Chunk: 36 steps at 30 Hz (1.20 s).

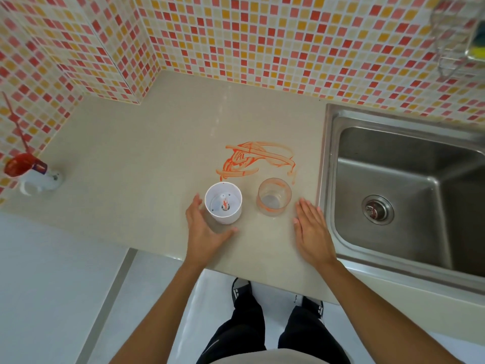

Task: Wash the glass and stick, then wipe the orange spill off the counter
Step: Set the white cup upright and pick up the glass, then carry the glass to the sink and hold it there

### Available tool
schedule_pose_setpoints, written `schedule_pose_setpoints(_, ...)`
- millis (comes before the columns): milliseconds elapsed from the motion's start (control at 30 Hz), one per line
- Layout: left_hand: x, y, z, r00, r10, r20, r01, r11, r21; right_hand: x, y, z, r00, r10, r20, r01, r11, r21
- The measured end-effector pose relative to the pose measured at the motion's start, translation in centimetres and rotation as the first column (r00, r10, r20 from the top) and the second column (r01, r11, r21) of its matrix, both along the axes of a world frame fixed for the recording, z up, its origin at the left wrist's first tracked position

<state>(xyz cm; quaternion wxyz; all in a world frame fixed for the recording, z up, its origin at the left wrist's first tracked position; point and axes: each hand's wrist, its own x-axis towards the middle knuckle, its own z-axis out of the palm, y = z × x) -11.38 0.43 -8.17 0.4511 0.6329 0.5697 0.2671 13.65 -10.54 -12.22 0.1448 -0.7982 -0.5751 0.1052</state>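
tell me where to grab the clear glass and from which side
Grip the clear glass around its side wall, about mid-height, coming from its right with the right hand, which lies open on the counter just beside it. It stands upright with straight round walls, so fingers can wrap it. The white cup crowds its left, and the rim carries orange residue.

The beige counter (pixel 157 158) bears an orange spill (pixel 256 160), a glass (pixel 274 199) and a white cup (pixel 223 202).
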Motion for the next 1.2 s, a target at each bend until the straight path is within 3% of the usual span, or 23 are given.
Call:
schedule_pose_setpoints(100, -0.6, -5.3, -0.2, 0.997, 0.075, -0.029, -0.071, 0.989, 0.126, 0.6, -0.6, 0.1, 0.999, -0.032, -0.023, 0.032, 0.999, 0.031)
schedule_pose_setpoints(233, 1.2, -8.0, -1.0, 0.972, -0.207, -0.114, 0.221, 0.966, 0.132, 2.2, -2.2, 0.0, 0.997, -0.081, -0.002, 0.081, 0.996, 0.049)
schedule_pose_setpoints(333, 5.3, -7.1, -0.9, 0.96, -0.26, -0.107, 0.269, 0.959, 0.091, 3.5, -3.2, 0.0, 0.994, -0.108, 0.022, 0.107, 0.994, 0.025)
schedule_pose_setpoints(467, 10.7, -5.7, -0.3, 0.991, -0.131, 0.026, 0.13, 0.991, 0.041, 4.3, -4.3, -0.1, 0.993, -0.12, 0.023, 0.12, 0.993, -0.016)
schedule_pose_setpoints(633, 13.8, -3.6, -0.8, 0.994, 0.046, 0.095, -0.055, 0.994, 0.092, 4.2, -4.3, 0.0, 0.994, -0.101, -0.028, 0.1, 0.994, -0.045)
schedule_pose_setpoints(867, 14.9, -1.9, -0.8, 0.989, 0.137, 0.057, -0.141, 0.987, 0.075, 6.8, -7.9, 0.3, 0.999, -0.028, -0.024, 0.024, 0.989, -0.145)
schedule_pose_setpoints(1000, 16.5, -3.5, 0.7, 0.998, -0.039, 0.048, 0.032, 0.99, 0.14, 10.9, -12.4, 0.5, 0.996, -0.08, 0.048, 0.089, 0.968, -0.235)
schedule_pose_setpoints(1200, 23.3, -6.6, 3.1, 0.91, -0.382, -0.159, 0.41, 0.885, 0.219, 18.1, -17.9, 1.3, 0.973, -0.214, 0.091, 0.232, 0.912, -0.337)
